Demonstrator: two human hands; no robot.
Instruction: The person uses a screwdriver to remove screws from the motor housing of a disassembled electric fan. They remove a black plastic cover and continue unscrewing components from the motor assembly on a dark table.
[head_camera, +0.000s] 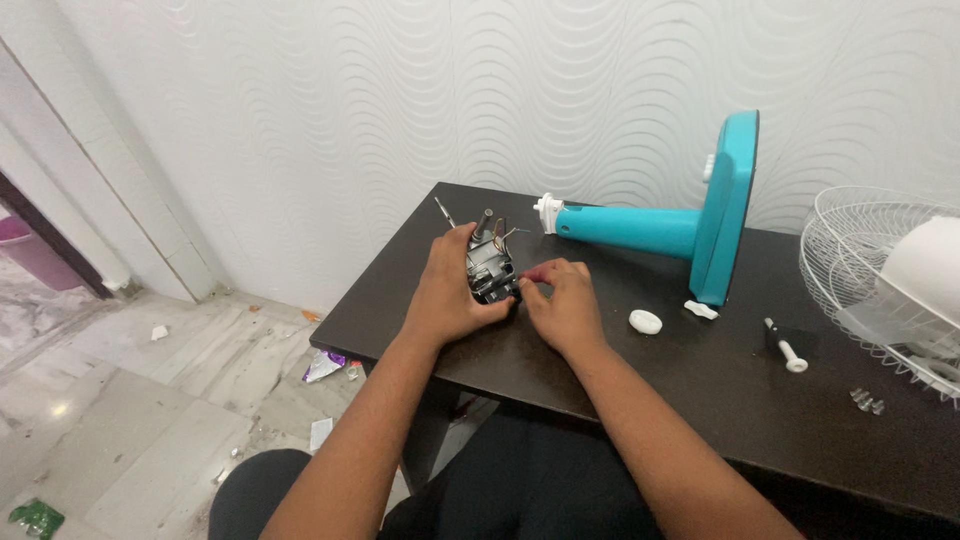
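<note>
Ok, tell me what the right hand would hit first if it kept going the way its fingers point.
The right hand points left and slightly away, so it would probably meet the fan motor held by the left hand almost at once; its fingertips look nearly on it.

Home room used for repairs; white wavy textured wall panel (350, 110); littered marble tile floor (130, 400); dark wooden tabletop (700, 390) with fan parts.
</note>
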